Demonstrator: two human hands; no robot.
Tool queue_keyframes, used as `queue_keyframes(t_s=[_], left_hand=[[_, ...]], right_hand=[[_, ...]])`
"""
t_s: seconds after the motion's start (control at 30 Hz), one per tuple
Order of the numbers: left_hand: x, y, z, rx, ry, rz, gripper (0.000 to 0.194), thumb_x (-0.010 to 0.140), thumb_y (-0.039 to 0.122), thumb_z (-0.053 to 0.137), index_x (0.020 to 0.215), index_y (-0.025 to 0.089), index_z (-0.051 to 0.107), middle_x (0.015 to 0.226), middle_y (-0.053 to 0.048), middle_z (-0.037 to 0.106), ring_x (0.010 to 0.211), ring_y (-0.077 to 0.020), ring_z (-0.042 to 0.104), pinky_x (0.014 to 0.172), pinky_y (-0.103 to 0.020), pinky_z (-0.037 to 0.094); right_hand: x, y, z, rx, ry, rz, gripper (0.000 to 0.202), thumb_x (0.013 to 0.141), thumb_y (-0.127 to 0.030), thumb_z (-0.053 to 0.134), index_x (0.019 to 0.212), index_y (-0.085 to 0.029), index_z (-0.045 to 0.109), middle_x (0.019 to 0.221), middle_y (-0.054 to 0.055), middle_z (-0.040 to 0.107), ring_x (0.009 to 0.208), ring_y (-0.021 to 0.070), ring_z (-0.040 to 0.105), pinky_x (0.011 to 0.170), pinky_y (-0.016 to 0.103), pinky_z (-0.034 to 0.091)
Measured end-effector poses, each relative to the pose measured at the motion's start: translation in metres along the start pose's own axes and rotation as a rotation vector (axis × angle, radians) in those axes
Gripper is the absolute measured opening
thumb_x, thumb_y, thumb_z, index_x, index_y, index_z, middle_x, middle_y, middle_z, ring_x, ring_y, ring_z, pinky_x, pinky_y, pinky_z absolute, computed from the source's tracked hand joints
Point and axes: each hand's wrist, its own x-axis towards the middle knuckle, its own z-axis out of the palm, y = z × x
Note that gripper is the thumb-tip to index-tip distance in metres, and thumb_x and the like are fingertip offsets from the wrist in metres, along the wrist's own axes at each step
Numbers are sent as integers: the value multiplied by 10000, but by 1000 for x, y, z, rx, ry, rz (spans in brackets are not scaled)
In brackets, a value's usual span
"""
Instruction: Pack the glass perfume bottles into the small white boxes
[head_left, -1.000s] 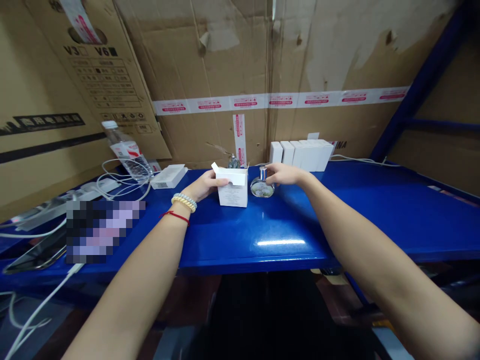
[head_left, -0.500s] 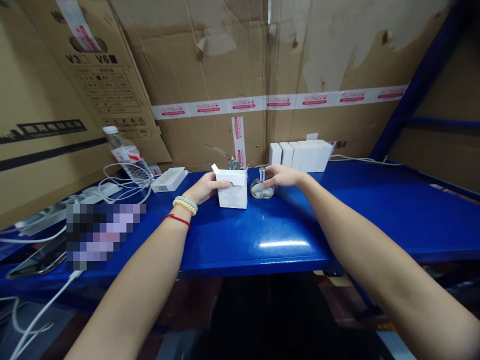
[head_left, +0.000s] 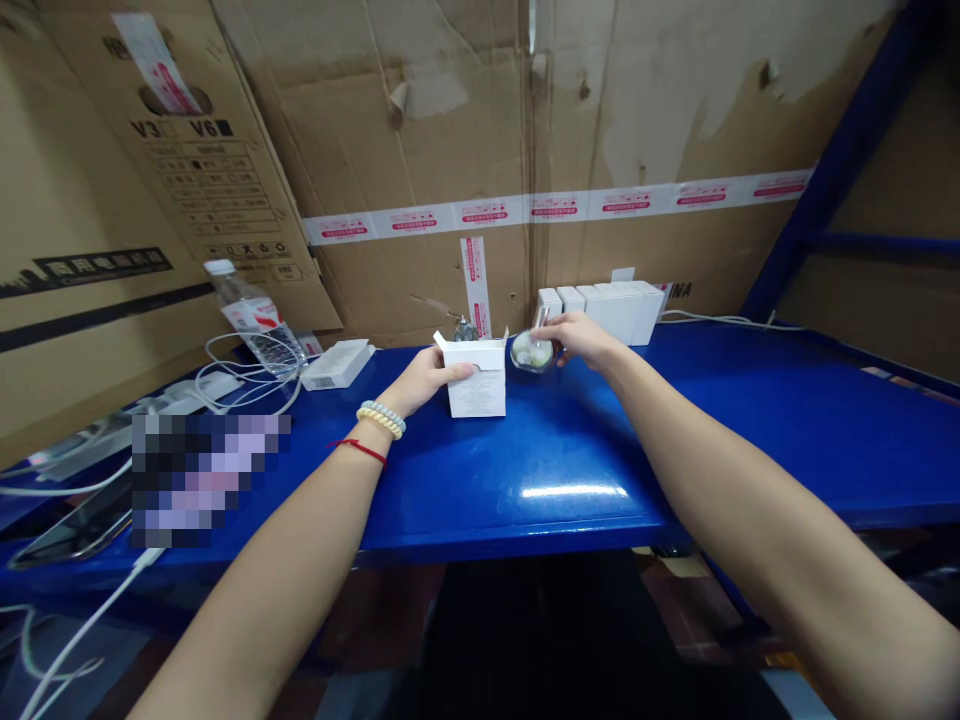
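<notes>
My left hand (head_left: 431,378) is closed on the left side of a small white box (head_left: 478,392), its thumb across the front. The box stands upright on the blue table with its top flaps up. Just right of the box, my right hand (head_left: 576,338) grips a round glass bottle (head_left: 532,351) by its neck. The bottle is tilted and looks raised off the table. Behind the white box, another glass bottle (head_left: 466,329) shows only its upper part.
White boxes (head_left: 626,312) stand in a row at the back. On the left are a flat white box (head_left: 339,365), a water bottle (head_left: 259,315), loose white cables, a power strip (head_left: 127,425) and a phone (head_left: 75,520). Cardboard (head_left: 420,130) walls the blue table (head_left: 750,420).
My right hand has lifted and tilted the round bottle, moving it slightly right and away from me. My left hand and the white box have shifted a little to the right.
</notes>
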Motion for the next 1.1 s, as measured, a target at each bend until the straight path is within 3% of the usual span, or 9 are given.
queue_keyframes(t_s=[0.13,0.2,0.3,0.5,0.73,0.9,1.1], left_hand=[[-2,8,11,137,-10,108,535,650,409,784,1054,97,622,1108,-139,676,979,-243,648,857,-358,513],[-4,10,15,165,-17,153,560,648,406,794,1080,104,603,1113,-135,673,968,-236,648,830,-341,518],[-6,12,19,198,-10,192,593,638,424,806,1089,106,588,1103,-133,671,953,-235,649,799,-330,519],[-5,11,19,227,-23,187,617,649,452,796,1110,106,575,1091,-130,669,939,-238,645,773,-323,511],[-1,2,15,274,3,190,596,692,522,742,1089,108,582,1074,-132,666,921,-227,636,777,-318,493],[2,-1,18,235,50,173,616,700,619,684,1022,101,597,1019,-133,672,872,-211,632,720,-295,479],[4,-3,22,54,41,48,614,657,590,734,1012,103,617,1004,-126,684,805,-190,642,684,-281,472]], right_hand=[[-3,-21,6,221,258,-273,259,768,-352,650,885,-127,599,808,67,592,649,128,550,556,280,453],[-6,-29,10,269,269,-412,347,797,-457,614,962,-153,587,893,63,596,744,132,572,618,271,466],[-12,-36,16,271,190,-495,450,808,-593,553,972,-174,574,885,55,590,827,151,585,680,277,473],[-21,-36,29,293,-4,-516,423,696,-526,685,850,-150,567,832,53,610,814,151,582,735,291,480],[-20,-33,35,254,-98,-506,433,672,-515,704,850,-142,577,894,68,648,830,154,586,758,299,484],[-23,-30,40,240,-147,-406,385,688,-465,702,832,-125,591,830,61,629,738,132,556,668,267,448],[-24,-28,47,249,-118,-233,263,748,-367,674,814,-116,631,830,74,652,719,129,553,668,261,432]])
